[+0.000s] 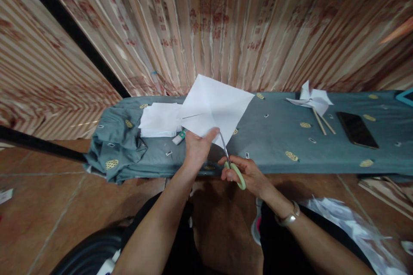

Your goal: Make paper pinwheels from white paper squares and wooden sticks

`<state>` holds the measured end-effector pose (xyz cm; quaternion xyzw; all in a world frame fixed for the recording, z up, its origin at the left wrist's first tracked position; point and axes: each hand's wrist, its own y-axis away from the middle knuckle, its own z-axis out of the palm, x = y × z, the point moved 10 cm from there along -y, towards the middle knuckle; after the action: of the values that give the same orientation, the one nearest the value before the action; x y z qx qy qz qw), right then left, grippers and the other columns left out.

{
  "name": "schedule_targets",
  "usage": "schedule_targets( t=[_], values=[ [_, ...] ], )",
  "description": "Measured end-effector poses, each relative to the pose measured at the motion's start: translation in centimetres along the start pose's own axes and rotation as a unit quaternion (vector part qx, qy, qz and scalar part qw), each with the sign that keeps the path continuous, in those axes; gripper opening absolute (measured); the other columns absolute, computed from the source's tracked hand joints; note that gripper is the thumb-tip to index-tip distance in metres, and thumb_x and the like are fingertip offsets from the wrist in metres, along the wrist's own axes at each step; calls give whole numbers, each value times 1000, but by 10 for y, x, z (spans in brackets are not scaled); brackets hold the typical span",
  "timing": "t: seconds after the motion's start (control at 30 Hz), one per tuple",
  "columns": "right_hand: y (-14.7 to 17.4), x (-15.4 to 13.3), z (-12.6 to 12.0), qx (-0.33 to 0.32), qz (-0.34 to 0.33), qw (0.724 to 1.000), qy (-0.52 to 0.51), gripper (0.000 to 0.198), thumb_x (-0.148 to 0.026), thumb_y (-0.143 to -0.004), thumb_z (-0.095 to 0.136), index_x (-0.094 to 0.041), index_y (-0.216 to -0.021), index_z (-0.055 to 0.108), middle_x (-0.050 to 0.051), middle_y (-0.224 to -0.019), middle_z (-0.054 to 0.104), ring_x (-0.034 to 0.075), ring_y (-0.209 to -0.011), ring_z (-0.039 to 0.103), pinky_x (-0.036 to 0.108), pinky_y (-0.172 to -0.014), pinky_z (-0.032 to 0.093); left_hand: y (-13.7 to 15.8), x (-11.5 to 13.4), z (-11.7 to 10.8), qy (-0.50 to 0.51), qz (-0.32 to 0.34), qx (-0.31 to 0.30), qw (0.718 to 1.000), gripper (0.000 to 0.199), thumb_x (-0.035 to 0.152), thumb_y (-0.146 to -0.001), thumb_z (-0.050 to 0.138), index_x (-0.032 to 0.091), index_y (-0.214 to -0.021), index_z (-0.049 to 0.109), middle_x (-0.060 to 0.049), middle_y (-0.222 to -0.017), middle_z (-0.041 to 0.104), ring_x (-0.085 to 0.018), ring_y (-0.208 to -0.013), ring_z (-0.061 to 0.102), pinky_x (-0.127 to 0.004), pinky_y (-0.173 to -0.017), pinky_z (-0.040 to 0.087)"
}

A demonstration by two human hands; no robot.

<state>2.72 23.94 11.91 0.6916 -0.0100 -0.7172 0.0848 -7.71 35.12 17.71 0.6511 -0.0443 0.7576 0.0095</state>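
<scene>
My left hand [199, 146] grips a white square sheet of paper [216, 101] near its lower edge, thumb on top. A dark slit runs into the sheet from its left side. In my right hand [243, 172] is a pair of scissors [238, 176] with light green handles, fingers around the loops. Its blades lie at the sheet's bottom corner, pointing up and left towards my left thumb. Left of the sheet, a stack of white paper [159, 118] rests on the cloth, with a small green and white eraser-like block [179, 137] beside it.
A grey-green patterned cloth [274, 137] covers the long narrow bench. Towards its right lie paper pinwheels [311, 101] on wooden sticks and a black phone [356, 129]. Curtains [209, 21] hang behind. A clear plastic bag [351, 223] with white scraps sits at lower right.
</scene>
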Motion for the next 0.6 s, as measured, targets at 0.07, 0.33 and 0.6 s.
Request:
schedule_targets(
  t=[0.07,0.33,0.6],
  values=[
    [0,1,0,2,6,1000,-7,43,-54,-77,68,-18,-100,63,1,-72,65,11,-61,52,23,-59,42,0,1,1,0,6,-5,1000,32,27,-62,75,11,-89,72,-10,-92,75,-22,-86,68,-30,-83,52],
    [0,1,-1,16,13,1000,-5,47,-57,-72,71,-17,-97,63,0,-68,63,10,-58,50,22,-53,40,1,5,5,16,9,-22,1000,24,29,-67,72,12,-84,70,-9,-94,74,-20,-86,67,-31,-85,51],
    [0,3,-3,29,24,999,-13,48,-55,-69,74,-17,-97,65,0,-67,65,11,-58,55,23,-55,44,0,4,6,33,22,-32,999,23,28,-69,72,13,-86,70,-8,-93,74,-19,-85,66,-31,-85,50]
  ],
)
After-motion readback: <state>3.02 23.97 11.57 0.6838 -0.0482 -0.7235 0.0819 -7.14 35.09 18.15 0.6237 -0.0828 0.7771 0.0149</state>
